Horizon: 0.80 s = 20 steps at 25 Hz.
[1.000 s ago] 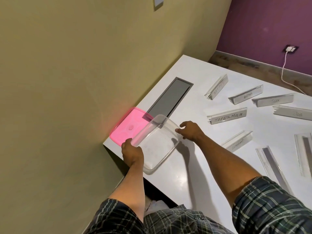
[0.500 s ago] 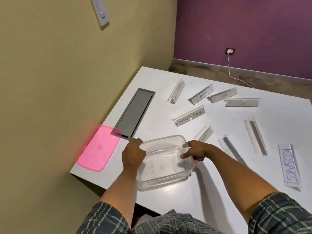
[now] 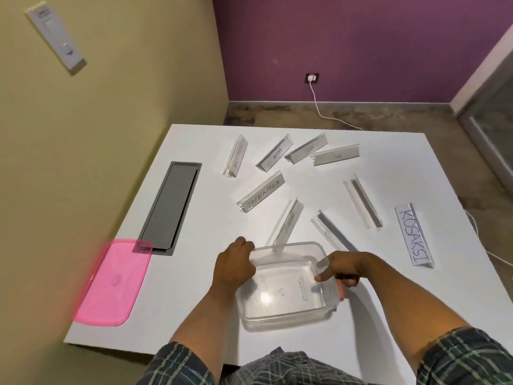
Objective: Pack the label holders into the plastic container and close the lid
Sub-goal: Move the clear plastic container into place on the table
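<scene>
Clear glossy plastic container (image 3: 286, 301) on a smooth white table (image 3: 194, 315). Left of it, a translucent pink plastic lid (image 3: 111, 284). Beyond it, clear plastic holders (image 3: 262, 191) with paper inserts.

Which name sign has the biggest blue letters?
The KOSAKSI label holder, far right on the table. Its large blue letters fill the card; the others carry small, faint grey writing or show none.

one label holder (image 3: 261, 195) near the table's middle reads "superman". a flat one (image 3: 413, 238) at the right reads "kosaksi" in blue. another (image 3: 287, 223), just beyond the container, seems to read "elephant". writing on the far holders is too faint to read.
</scene>
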Motion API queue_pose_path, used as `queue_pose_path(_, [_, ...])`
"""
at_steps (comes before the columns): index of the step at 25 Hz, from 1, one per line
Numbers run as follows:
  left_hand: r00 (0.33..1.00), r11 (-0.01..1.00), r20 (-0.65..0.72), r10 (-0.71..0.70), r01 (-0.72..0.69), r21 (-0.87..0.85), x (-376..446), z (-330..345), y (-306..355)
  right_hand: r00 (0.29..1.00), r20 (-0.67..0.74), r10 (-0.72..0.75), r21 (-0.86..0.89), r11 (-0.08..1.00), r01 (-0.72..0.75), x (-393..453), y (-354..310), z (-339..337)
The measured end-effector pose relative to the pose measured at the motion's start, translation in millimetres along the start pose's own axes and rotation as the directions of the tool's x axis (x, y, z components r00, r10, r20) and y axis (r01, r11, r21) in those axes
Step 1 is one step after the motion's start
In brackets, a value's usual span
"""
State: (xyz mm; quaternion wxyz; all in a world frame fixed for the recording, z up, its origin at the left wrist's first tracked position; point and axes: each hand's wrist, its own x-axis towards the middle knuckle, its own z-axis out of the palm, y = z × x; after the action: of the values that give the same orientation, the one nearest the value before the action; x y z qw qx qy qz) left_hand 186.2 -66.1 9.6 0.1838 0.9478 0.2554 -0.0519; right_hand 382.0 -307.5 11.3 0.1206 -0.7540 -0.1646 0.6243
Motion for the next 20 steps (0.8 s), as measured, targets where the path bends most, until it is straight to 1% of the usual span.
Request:
queue_pose_path(2, [0.996, 0.997, 0.054, 0.067, -0.069, 0.041, 7.2, 3.1, 14.6, 0.999, -0.042, 0.012, 0.03, 0.999, -0.011, 0.4, 19.6, -3.9])
queue_pose_path(7, [0.969, 0.978, 0.17, 0.182, -0.196, 0.069, 26.8, 12.7, 49.1, 0.988, -0.151, 0.028, 0.094, 0.995, -0.013, -7.6, 60.2, -10.8])
queue_pose_path(11, [0.959, 0.978, 0.224, 0.174, -0.195, 0.075, 41.7, 17.5, 58.0, 0.976, -0.213, 0.046, 0.122, 0.992, -0.02, -11.1, 67.8, -14.5])
queue_pose_path(13, [0.948, 0.972, 0.254, 0.19, -0.219, 0.089, 47.2, 21.1, 64.3, 0.976, -0.211, 0.057, 0.12, 0.992, -0.032, -11.8, 78.3, -12.6])
queue_pose_path(16, [0.938, 0.967, 0.276, 0.21, -0.24, 0.081, 55.6, 19.1, 72.2, 0.987, -0.143, 0.076, 0.104, 0.993, -0.062, -11.2, 85.7, -9.1])
queue_pose_path(18, [0.935, 0.97, 0.293, 0.2, -0.232, 0.078, 61.1, 16.6, 76.6, 0.991, -0.09, 0.098, 0.136, 0.987, -0.085, -11.0, 87.7, -7.4])
queue_pose_path(20, [0.934, 0.974, 0.306, 0.183, -0.215, 0.071, 64.1, 14.1, 79.8, 0.989, -0.09, 0.116, 0.128, 0.986, -0.104, -12.1, 89.1, -7.2])
